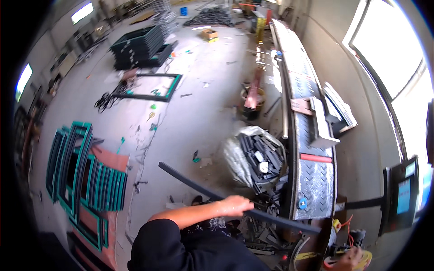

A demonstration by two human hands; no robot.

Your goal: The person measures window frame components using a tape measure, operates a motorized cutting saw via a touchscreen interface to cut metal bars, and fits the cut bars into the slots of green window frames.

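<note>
A long dark grey bar, like a window-frame profile, slants across in front of me. My left hand is closed round it near its middle. Its near right end reaches the machine at the lower right. My right hand is at the lower right edge, beside a yellow and red rounded part. Its fingers are blurred and partly cut off, so what they hold, if anything, does not show.
Right of me runs a long bench with a roller-like track. A white sack of dark offcuts stands beside it, more offcuts below. Green-edged frames stand at left; others are stacked farther back. A screen hangs right.
</note>
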